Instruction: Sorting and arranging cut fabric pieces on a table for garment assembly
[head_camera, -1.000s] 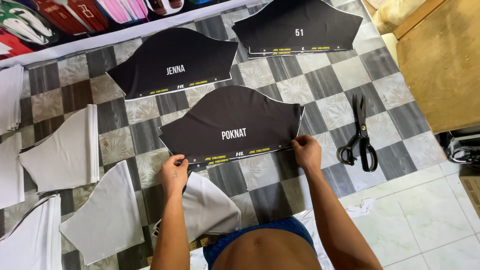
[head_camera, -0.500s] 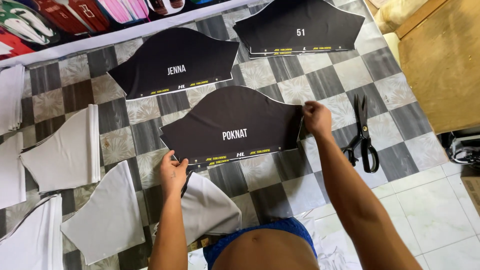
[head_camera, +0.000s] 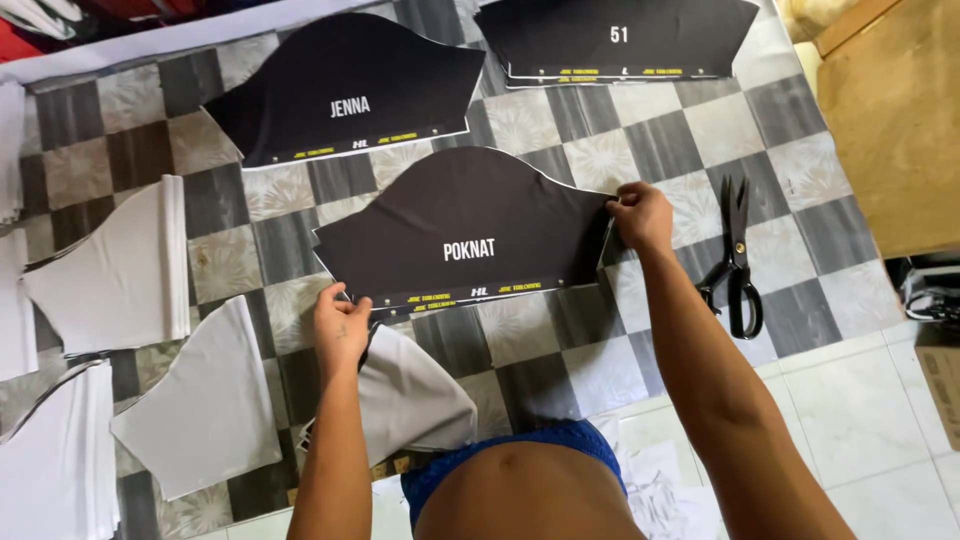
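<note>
Fabric lies flat under both your hands: the black sleeve-shaped panel (head_camera: 460, 235) with white lettering sits in the middle of the checkered floor (head_camera: 600, 350), just in front of you. Your left hand (head_camera: 340, 325) presses down on its lower left corner, fingers spread on the cloth rather than closed around it, which pins that end in place. Your right hand (head_camera: 640, 215) pinches the panel's right tip between thumb and fingers, pulling it taut so the piece stays smooth and its edges line up with whatever lies beneath; a thin white margin shows along the rim, so it seems to rest on a matching layer. Two more black panels (head_camera: 345, 90) (head_camera: 615, 35) lie farther out, spaced apart so none overlap. Grey-white cut pieces (head_camera: 130, 270) are stacked to your left, and one folded one (head_camera: 415, 395) sits just beside your left wrist. Black scissors (head_camera: 735, 260) lie closed to the right, near your right forearm, within reach but clear of the cloth
</note>
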